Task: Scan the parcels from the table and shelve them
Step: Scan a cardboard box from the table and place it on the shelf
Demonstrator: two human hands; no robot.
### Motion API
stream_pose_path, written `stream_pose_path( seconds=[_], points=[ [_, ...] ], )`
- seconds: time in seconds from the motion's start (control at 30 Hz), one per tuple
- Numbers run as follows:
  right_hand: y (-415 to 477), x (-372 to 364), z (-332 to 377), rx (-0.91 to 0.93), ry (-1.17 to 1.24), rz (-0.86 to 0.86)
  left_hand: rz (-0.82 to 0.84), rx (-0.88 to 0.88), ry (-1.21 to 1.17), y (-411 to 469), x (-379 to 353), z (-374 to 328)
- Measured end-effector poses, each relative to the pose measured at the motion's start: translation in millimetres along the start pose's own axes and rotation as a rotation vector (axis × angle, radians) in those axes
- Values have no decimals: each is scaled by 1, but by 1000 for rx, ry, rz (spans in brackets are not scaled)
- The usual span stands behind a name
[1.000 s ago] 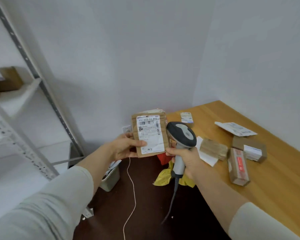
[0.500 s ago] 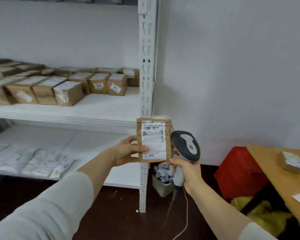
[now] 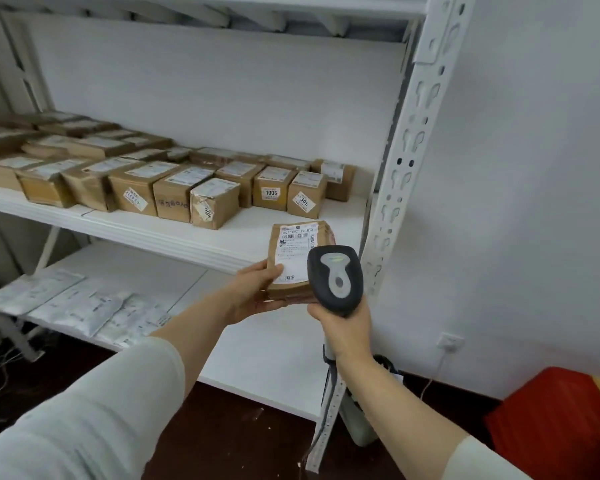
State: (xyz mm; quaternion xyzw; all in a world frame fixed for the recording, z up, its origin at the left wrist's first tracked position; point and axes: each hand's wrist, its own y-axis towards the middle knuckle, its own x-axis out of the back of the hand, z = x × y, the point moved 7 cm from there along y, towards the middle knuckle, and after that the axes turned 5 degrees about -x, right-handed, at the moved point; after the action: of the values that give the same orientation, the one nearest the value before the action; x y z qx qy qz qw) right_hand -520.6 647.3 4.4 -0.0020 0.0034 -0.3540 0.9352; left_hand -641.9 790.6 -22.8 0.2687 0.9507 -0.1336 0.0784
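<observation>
My left hand (image 3: 255,289) grips a small brown cardboard parcel (image 3: 293,247) by its lower left edge, white shipping label facing me. The parcel is held up in front of the right end of the middle shelf (image 3: 243,237). My right hand (image 3: 343,329) is wrapped round the handle of a grey barcode scanner (image 3: 335,277), whose head sits just right of the parcel and covers its lower right corner. The scanner's cable hangs down below my wrist.
Several labelled brown boxes (image 3: 174,192) fill the middle shelf up to its right end. Grey mailer bags (image 3: 80,306) lie on the lower shelf. A white perforated upright (image 3: 399,188) stands right of the parcel. A red bin (image 3: 555,417) sits at the lower right.
The view has swung left from the wooden table to the shelving and moved closer. Both hands keep their hold; the parcel is now tilted back toward the middle shelf.
</observation>
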Motion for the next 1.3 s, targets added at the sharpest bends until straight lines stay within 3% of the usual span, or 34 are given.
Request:
stream_pose_path(
  seconds=[0.43,0.53,0.77,0.83,0.9,0.93,1.0,1.07,1.17,1.3],
  points=[
    [88,-33,44,161,-271,-34,50,-41,166,121,-43,-46],
    [120,-45,45,78,-367,-37,102,-31,197,160,-46,-56],
    [178,-58,41,-124,-160,-239,241,-88,451,228,-62,-72],
    [199,-59,31,-232,-112,-267,272,-285,841,244,-67,-82],
    [211,-60,25,-327,-33,-248,242,-600,1340,250,-75,-92],
    [216,-60,24,-361,9,-242,251,-747,1480,247,-80,-96],
    [224,-57,22,-404,61,-259,413,-990,1628,242,-93,-95],
    [229,-54,19,-417,123,-293,599,-1109,1609,241,-102,-91],
    [231,-50,18,-420,177,-331,611,-1059,1590,260,-113,-92],
    [237,-51,14,-440,140,-319,398,-680,1580,308,-124,-95]
  ],
)
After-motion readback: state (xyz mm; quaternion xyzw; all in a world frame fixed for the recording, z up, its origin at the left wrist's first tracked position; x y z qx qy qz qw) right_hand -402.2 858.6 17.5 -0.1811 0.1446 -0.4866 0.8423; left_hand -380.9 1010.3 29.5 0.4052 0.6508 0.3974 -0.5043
